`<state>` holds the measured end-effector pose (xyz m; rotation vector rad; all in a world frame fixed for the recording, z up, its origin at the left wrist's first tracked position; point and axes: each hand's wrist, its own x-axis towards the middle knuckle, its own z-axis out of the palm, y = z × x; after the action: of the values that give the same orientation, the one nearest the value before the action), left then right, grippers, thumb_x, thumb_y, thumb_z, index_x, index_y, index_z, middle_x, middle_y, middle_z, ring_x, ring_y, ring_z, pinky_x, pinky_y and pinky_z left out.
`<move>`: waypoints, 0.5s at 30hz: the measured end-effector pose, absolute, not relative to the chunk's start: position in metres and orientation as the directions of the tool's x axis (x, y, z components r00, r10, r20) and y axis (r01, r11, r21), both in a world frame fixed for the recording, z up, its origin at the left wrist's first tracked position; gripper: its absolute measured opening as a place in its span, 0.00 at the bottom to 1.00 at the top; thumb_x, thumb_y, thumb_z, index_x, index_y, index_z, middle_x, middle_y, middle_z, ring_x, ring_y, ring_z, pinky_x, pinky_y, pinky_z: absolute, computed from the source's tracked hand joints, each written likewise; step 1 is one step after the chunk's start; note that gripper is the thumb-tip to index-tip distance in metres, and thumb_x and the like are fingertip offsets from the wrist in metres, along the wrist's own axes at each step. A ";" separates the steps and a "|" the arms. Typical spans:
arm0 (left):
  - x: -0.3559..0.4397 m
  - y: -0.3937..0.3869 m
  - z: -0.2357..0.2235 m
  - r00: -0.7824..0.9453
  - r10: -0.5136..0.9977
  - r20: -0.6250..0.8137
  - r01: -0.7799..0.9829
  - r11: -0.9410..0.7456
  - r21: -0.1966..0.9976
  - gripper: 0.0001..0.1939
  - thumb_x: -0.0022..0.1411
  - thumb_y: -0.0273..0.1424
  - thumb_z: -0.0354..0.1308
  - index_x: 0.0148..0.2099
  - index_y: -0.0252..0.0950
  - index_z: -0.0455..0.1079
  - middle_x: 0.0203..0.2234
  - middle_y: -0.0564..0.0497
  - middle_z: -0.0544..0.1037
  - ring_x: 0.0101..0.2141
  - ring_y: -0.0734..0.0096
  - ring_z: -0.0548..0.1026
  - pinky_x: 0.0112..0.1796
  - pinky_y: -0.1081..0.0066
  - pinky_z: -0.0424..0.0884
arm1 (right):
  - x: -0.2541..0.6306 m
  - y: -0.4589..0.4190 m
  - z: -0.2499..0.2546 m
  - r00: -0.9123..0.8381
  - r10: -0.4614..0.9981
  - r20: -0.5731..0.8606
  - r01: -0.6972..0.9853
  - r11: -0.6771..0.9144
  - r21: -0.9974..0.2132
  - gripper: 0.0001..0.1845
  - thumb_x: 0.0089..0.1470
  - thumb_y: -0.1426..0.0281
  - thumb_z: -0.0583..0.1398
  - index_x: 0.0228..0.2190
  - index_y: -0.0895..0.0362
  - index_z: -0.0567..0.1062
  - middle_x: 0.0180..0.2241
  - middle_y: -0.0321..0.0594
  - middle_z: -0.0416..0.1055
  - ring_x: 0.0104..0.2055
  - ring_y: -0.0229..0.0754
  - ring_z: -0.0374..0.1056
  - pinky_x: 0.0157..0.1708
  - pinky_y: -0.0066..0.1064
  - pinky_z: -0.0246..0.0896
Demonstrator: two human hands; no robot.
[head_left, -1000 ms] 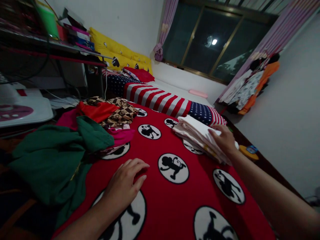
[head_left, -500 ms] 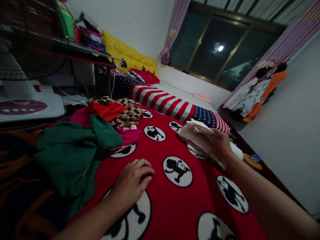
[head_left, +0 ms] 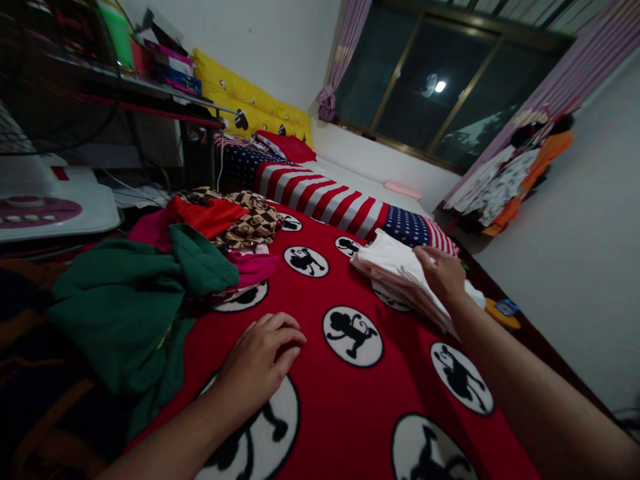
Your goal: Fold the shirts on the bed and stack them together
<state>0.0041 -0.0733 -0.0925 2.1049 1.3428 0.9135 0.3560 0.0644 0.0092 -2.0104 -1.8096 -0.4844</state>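
Observation:
My right hand rests on a stack of folded pale pink and white cloths near the right edge of a red blanket with black monkey circles. Its fingers curl over the top cloth. My left hand lies flat on the blanket with the fingers loosely spread and nothing in it. To its left is a heap of unfolded clothes: a dark green garment, a red one, a brown checked one and a magenta one.
A stars-and-stripes bedcover lies beyond the blanket, with yellow pillows at the wall. A white fan base and a cluttered shelf are at the left. Clothes hang at the right by the window.
My right hand lifted the edge of the pale cloth stack half a second ago and has now laid it down flat. My left hand has stayed in place.

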 end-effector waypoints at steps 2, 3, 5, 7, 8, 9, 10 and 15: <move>0.004 -0.073 -0.092 0.304 0.912 0.277 0.587 -0.408 0.699 0.11 0.60 0.25 0.54 0.39 0.44 0.75 0.42 0.53 0.74 0.44 0.66 0.70 0.45 0.65 0.64 | 0.363 0.066 -0.002 0.113 0.836 0.537 0.993 -0.083 -0.079 0.27 0.61 0.60 0.44 0.50 0.56 0.74 0.53 0.46 0.70 0.56 0.53 0.63 0.51 0.42 0.57; 0.004 -0.073 -0.092 0.307 0.911 0.276 0.585 -0.410 0.700 0.11 0.60 0.25 0.54 0.39 0.44 0.75 0.42 0.53 0.74 0.44 0.66 0.70 0.45 0.65 0.64 | 0.368 0.066 -0.011 0.096 0.866 0.491 0.995 -0.076 -0.061 0.26 0.61 0.61 0.44 0.52 0.56 0.72 0.56 0.47 0.67 0.60 0.53 0.58 0.55 0.45 0.54; 0.004 -0.072 -0.092 0.311 0.910 0.275 0.583 -0.411 0.701 0.11 0.60 0.25 0.54 0.39 0.44 0.75 0.41 0.53 0.74 0.43 0.66 0.70 0.45 0.65 0.64 | 0.379 0.065 -0.030 0.075 0.928 0.366 0.997 -0.067 -0.035 0.25 0.59 0.61 0.49 0.54 0.55 0.70 0.60 0.46 0.62 0.63 0.55 0.54 0.57 0.52 0.51; 0.004 -0.071 -0.093 0.313 0.908 0.277 0.581 -0.414 0.700 0.11 0.60 0.25 0.53 0.39 0.43 0.75 0.41 0.52 0.74 0.43 0.66 0.70 0.46 0.65 0.64 | 0.392 0.062 -0.039 0.060 0.960 0.273 0.998 -0.050 -0.046 0.25 0.58 0.59 0.51 0.53 0.53 0.70 0.60 0.43 0.63 0.62 0.53 0.56 0.57 0.50 0.52; 0.003 -0.071 -0.094 0.313 0.908 0.279 0.581 -0.416 0.700 0.11 0.60 0.25 0.53 0.39 0.43 0.75 0.42 0.52 0.74 0.44 0.66 0.70 0.46 0.65 0.64 | 0.398 0.061 -0.039 0.052 0.968 0.245 0.997 -0.037 -0.064 0.24 0.58 0.58 0.50 0.53 0.52 0.71 0.58 0.42 0.64 0.61 0.51 0.58 0.57 0.47 0.53; 0.003 -0.070 -0.094 0.312 0.907 0.282 0.581 -0.417 0.699 0.11 0.60 0.25 0.53 0.39 0.43 0.75 0.42 0.52 0.74 0.44 0.66 0.70 0.46 0.65 0.64 | 0.406 0.058 -0.036 0.061 0.966 0.251 0.996 -0.042 -0.081 0.25 0.59 0.58 0.48 0.52 0.53 0.71 0.57 0.43 0.66 0.59 0.49 0.60 0.57 0.44 0.54; 0.003 -0.070 -0.095 0.311 0.907 0.284 0.583 -0.418 0.697 0.11 0.61 0.25 0.53 0.39 0.43 0.75 0.42 0.52 0.74 0.44 0.66 0.70 0.46 0.65 0.64 | 0.414 0.053 -0.032 0.113 0.949 0.295 0.991 -0.088 -0.096 0.26 0.60 0.58 0.46 0.52 0.55 0.71 0.56 0.45 0.67 0.58 0.49 0.62 0.56 0.42 0.55; 0.004 -0.069 -0.095 0.317 0.905 0.283 0.594 -0.422 0.685 0.11 0.60 0.26 0.54 0.39 0.44 0.75 0.41 0.53 0.74 0.43 0.66 0.70 0.46 0.65 0.64 | 0.456 0.020 -0.026 0.652 0.616 0.443 0.743 -0.635 -0.212 0.40 0.54 0.51 0.50 0.57 0.69 0.64 0.51 0.69 0.66 0.51 0.67 0.66 0.41 0.53 0.63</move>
<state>0.0041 -0.0690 -0.0946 2.1287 1.3242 0.9032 0.4560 0.0201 -0.0261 -2.4961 -1.0739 -0.4690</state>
